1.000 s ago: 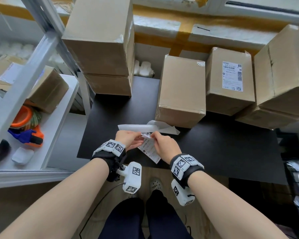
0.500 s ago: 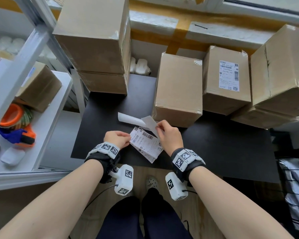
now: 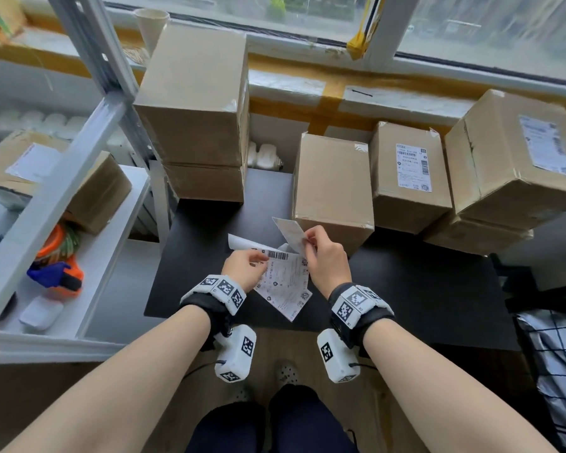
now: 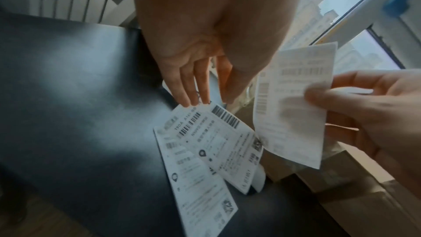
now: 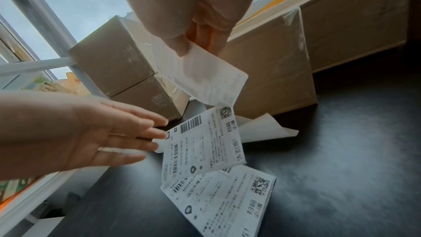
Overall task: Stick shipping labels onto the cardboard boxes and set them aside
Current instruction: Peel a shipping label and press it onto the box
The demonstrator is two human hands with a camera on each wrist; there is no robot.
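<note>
My right hand (image 3: 305, 244) pinches a peeled white shipping label (image 3: 291, 233) between thumb and fingers and holds it up just in front of a plain cardboard box (image 3: 332, 188). In the right wrist view the thumb (image 5: 180, 43) presses on the label (image 5: 200, 77), which hangs free. My left hand (image 3: 257, 261) is open, its straight fingers (image 4: 193, 87) touching the top edge of a strip of printed labels (image 4: 214, 147) lying on the black table (image 3: 422, 289). The same strip (image 5: 205, 141) lies under both hands.
A curled white backing sheet (image 3: 242, 241) lies behind the strip. Two stacked plain boxes (image 3: 196, 103) stand at the back left. A labelled box (image 3: 409, 171) and a labelled stack (image 3: 510, 158) are to the right. A white shelf (image 3: 118, 223) on the left holds a tape dispenser (image 3: 56, 276).
The right hand has pulled the label free of the strip and lifted it. The left hand has opened and now only touches the strip, which lies on the table.
</note>
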